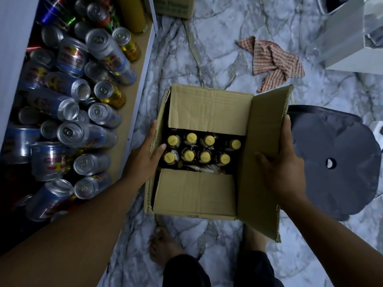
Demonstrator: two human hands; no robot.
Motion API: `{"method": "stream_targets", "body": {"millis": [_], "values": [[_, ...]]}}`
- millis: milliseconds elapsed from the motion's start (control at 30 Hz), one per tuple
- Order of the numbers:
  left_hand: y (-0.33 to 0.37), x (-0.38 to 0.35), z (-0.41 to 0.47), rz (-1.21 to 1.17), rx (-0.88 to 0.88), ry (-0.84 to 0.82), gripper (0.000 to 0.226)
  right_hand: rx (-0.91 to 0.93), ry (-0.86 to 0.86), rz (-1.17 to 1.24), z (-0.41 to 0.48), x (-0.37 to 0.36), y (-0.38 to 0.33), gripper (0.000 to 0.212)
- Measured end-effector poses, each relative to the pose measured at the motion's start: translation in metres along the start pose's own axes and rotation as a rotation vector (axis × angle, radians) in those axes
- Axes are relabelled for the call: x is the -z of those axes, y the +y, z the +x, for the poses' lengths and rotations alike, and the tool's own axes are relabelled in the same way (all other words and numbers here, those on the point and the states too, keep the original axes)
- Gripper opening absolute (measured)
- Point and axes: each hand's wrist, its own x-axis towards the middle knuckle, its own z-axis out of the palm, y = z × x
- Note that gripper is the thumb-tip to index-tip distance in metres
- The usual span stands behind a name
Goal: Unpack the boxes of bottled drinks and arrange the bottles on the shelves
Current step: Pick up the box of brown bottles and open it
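Observation:
A brown cardboard box [194,191] stands on the marble floor with its flaps open. Inside it stand several dark bottles with yellow caps [204,149], packed in two rows. My left hand [148,154] grips the box's left wall, thumb inside near the bottles and fingers along the outer side. My right hand [279,164] holds the raised right flap [263,154], thumb on its inner face and fingers over its outer edge. At the left, a low shelf [132,104] is filled with several silver and gold drink cans [68,129] lying on their sides.
A striped cloth [275,61] lies crumpled on the floor behind the box. A dark plastic stool [335,160] sits right of the box. Another carton [176,7] stands at the top, white furniture [350,38] at the top right. My bare feet [163,247] are below the box.

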Motion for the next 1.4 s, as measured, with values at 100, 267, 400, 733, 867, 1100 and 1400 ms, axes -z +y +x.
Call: {"method": "stream_targets", "body": {"millis": [100, 267, 400, 733, 867, 1100, 1400], "values": [[-0.008, 0.002, 0.004, -0.012, -0.045, 0.008, 0.071, 0.000, 0.002, 0.016, -0.001, -0.001, -0.002, 0.102], [-0.022, 0.009, 0.009, -0.022, -0.127, 0.021, 0.067, 0.003, 0.012, 0.038, -0.009, -0.007, -0.001, 0.100], [-0.030, 0.015, 0.015, -0.022, -0.110, 0.047, 0.067, -0.009, 0.007, 0.074, -0.014, -0.015, -0.005, 0.099], [-0.052, 0.026, 0.015, -0.037, -0.086, 0.187, 0.058, 0.006, -0.071, 0.182, 0.006, -0.032, -0.026, 0.099], [-0.055, 0.032, 0.016, -0.037, -0.066, 0.227, 0.058, 0.048, -0.080, 0.219, 0.013, -0.039, -0.028, 0.098], [-0.054, 0.038, 0.014, -0.065, 0.016, 0.297, 0.058, 0.044, -0.088, 0.254, 0.024, -0.050, -0.022, 0.100], [-0.055, 0.040, 0.015, -0.034, -0.007, 0.292, 0.058, 0.003, -0.056, 0.210, 0.032, -0.051, -0.009, 0.104]]}}
